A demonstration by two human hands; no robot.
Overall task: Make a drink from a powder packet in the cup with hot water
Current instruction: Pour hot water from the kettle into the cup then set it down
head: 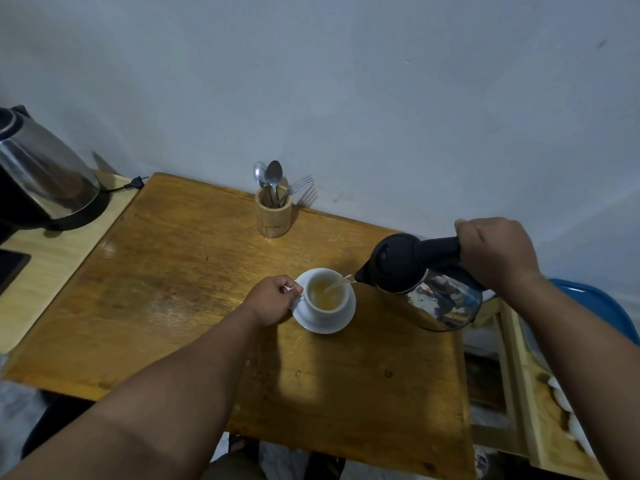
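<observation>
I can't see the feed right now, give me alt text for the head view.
The right hand tilts a glass kettle by its black handle, pouring water into a white cup of yellowish liquid on a saucer, while the left hand grips the cup's handle. Behind on the wooden table stands a utensil holder; a steel kettle sits far left.

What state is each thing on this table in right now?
Cup: upright on saucer, partly filled with yellow liquid.
Glass jug: tilted, pouring into cup.
Left hand: holding cup handle.
Right hand: gripping jug handle.
Steel kettle: upright, unplugged.
Wooden holder: upright, holding spoons, fork.
</observation>
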